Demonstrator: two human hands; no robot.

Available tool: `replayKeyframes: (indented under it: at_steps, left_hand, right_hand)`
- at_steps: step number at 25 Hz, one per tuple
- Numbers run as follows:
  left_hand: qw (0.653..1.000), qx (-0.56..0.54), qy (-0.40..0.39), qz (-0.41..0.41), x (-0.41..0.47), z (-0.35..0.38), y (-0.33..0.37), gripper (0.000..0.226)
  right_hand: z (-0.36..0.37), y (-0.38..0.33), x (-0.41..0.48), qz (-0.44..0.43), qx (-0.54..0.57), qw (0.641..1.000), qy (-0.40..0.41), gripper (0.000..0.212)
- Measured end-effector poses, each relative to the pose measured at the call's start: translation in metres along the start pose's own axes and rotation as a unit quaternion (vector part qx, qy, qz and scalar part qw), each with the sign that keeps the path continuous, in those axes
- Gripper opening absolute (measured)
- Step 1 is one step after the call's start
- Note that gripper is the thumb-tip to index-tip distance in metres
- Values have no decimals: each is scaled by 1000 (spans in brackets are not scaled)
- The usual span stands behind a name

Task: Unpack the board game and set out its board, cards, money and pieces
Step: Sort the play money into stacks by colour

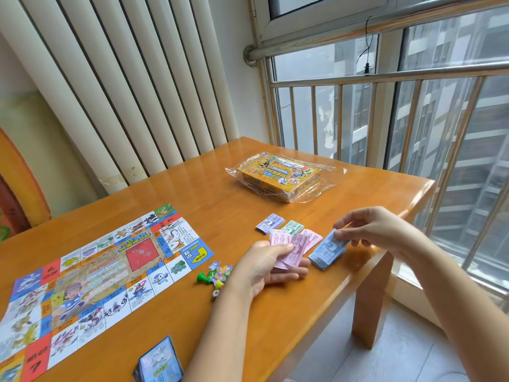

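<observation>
Looking past the hands to the far side of the tabletop [220, 210]: yellow box [278, 175], flat and closed, inside a loose clear wrap [327, 175]; contents hidden. Behind it, white ribbed panel [124, 92] on the left and barred railing [358, 81] before the window on the right, both well apart from the things laid out.

On the left of the tabletop, board [104, 274] unfolded and flat, printed side up, its near end cut off by the picture edge. Near its front edge, cards [159, 362] in one stack, face up, close beside the left forearm. Off the board's right corner, pieces [220, 271] in a small heap, with green pawn [203, 277] at its left and die [216, 293] at the near end; right part of the heap blocked by the left wrist.

Money to the right of the heap, toward the tabletop's right edge: purple notes [270, 223] farthest, green notes [293, 226] just beside them, pink notes [311, 237] fanned in front, overlapping the green. Left hand [268, 267] palm up above the tabletop, fingers and thumb curled round a pink bundle [292, 252], covering the near end of the fanned pink. Blue notes [326, 253] stacked just to the right; right hand [377, 230] above their far end, thumb and fingertips pinching the top blue note and hiding that corner.
</observation>
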State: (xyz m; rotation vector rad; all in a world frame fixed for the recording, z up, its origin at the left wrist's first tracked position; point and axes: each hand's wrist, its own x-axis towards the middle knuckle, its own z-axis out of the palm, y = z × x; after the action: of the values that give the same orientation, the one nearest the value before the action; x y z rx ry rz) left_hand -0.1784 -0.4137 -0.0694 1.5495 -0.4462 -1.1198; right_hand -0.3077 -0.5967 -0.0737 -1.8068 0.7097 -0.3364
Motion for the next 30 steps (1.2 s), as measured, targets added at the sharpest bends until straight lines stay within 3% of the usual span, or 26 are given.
replayKeyframes:
  at_steps: [11,15,18,21,25,27,30]
  left_hand:
    - [999,-18,-22,-27,-1,2,-1,16]
    - [1000,7,-9,6,-2,5,-2,13]
    - [995,5,41,86,0,7,-2,9]
    - [987,28,62,145,2,6,-2,10]
    - [986,39,66,146,2,9,-3,25]
    - [989,-8,77,127,4,9,-2,39]
    - [989,-59,80,112,4,7,0,34]
  right_hand:
    - [12,2,-3,9,-73,997,26,15]
    - [13,0,-1,-21,-27,994,107,15]
    - [19,-11,-7,-61,48,994,73,25]
    - [30,-23,-13,-111,48,992,25,20]
    - [41,-28,-9,-131,-9,991,18,5]
    - [44,-27,-6,-124,-19,992,16,8]
    - [42,-26,-5,-118,-10,993,11,11]
